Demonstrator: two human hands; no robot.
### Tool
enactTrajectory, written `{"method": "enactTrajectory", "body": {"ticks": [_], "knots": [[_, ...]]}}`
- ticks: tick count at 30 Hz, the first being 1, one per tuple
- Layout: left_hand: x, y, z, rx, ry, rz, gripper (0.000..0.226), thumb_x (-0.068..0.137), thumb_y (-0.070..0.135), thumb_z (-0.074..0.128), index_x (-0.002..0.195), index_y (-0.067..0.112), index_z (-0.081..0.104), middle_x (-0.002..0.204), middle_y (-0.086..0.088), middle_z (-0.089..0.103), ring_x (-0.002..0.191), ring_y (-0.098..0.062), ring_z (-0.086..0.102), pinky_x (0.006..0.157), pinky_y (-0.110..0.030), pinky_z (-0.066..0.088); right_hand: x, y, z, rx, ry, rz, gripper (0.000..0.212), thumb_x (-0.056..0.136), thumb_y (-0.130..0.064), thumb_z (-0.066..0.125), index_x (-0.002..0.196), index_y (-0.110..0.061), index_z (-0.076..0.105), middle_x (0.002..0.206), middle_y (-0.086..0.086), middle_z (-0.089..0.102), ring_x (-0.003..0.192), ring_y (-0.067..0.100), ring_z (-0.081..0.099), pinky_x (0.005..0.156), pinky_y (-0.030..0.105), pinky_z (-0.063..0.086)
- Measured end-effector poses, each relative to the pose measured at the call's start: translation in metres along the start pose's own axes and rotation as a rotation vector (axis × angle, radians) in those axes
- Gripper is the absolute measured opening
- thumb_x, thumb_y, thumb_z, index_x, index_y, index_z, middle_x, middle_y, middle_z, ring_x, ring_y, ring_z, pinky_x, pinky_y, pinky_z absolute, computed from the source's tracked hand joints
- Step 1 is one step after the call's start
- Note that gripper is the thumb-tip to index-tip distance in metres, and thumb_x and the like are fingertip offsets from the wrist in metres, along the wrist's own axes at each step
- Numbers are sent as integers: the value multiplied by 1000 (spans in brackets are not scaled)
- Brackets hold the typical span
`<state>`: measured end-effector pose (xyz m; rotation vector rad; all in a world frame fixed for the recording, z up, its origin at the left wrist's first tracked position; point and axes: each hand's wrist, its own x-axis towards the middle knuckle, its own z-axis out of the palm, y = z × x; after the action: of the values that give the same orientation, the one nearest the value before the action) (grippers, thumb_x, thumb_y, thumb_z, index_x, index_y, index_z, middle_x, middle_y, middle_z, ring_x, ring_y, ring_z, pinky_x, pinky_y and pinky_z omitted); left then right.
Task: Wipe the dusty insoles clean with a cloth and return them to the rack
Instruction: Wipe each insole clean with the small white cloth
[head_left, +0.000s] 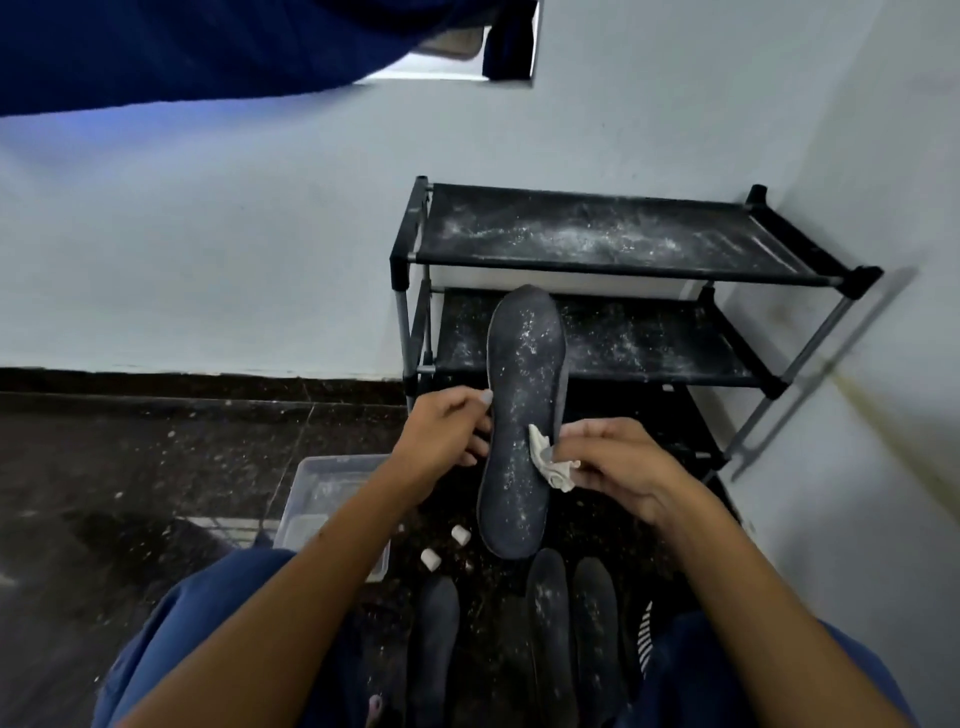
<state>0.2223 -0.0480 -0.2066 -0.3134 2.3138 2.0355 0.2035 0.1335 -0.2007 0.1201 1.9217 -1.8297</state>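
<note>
A dark grey insole (522, 395) speckled with white dust is held upright in front of the rack. My left hand (447, 434) grips its left edge near the middle. My right hand (621, 467) pinches a crumpled whitish cloth (550, 460) against the insole's right side. Three more dusty insoles (550, 623) lie on the floor between my knees. The black rack (613, 270) stands against the wall, its top and middle shelves dusted white and bare.
A clear plastic tub (332, 499) sits on the dark floor to the left of my left arm. Two small white cylinders (445, 545) lie on the floor beside it. A white wall corner closes in on the right of the rack.
</note>
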Motion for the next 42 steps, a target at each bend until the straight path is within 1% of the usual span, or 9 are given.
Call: {"method": "enactTrajectory", "body": {"ticks": [4,7,13,20,24,27,31,36,42], "knots": [[23,6,-2,-261,2,-166,40,100,41,38,89,14,66,74,-4,65,60,-13,58,52,-20,48,15,-2,-1,24,-102,72,19,75,8,67,72,-10,66,66,2,67,57,6,62,51,17,50],[29,1,-1,-478,-65,-206,50,99,47,31,103,13,67,100,-7,71,89,-18,66,79,-30,52,25,2,3,-36,-218,129,17,75,7,67,72,-10,68,71,4,69,65,11,64,60,21,53],[28,-5,-9,-726,-272,-290,87,88,72,22,127,3,57,128,-26,57,122,-40,51,97,-46,48,31,10,9,-101,-353,176,26,75,10,66,62,-11,68,68,4,68,62,10,64,57,20,52],[22,-7,-20,-835,-471,-372,109,72,89,16,138,7,44,131,-30,52,119,-46,52,102,-53,39,22,8,21,-224,-471,208,21,75,10,67,69,-10,69,70,2,68,69,10,64,67,23,53],[18,-6,-19,-792,-354,-354,100,79,83,13,124,5,57,119,-27,62,95,-38,67,88,-50,48,18,5,19,-276,-469,209,23,75,8,67,95,-2,69,81,7,68,74,12,65,70,24,53],[19,-7,-20,-759,-272,-332,95,81,80,15,117,4,61,117,-24,65,88,-35,69,86,-51,49,13,-5,4,-363,-459,217,31,76,8,68,105,-2,66,80,9,67,66,8,63,61,21,51],[18,-10,-15,-716,-271,-337,91,84,76,16,118,4,61,117,-22,65,93,-37,66,87,-52,50,6,-16,-11,-378,-269,55,23,76,7,67,95,-7,70,75,7,68,63,7,61,54,15,46],[16,-19,3,-639,-318,-370,88,87,73,19,115,2,63,122,-22,62,97,-40,63,91,-52,49,20,-11,-1,-98,270,-489,27,77,5,69,92,-17,72,78,1,71,70,5,63,68,15,51],[14,-18,17,-574,-288,-316,65,95,59,28,113,8,65,110,-15,70,101,-28,66,97,-42,48,26,-2,18,-533,471,-882,24,84,-2,65,104,-12,71,94,-5,68,84,3,63,77,12,49]]}}
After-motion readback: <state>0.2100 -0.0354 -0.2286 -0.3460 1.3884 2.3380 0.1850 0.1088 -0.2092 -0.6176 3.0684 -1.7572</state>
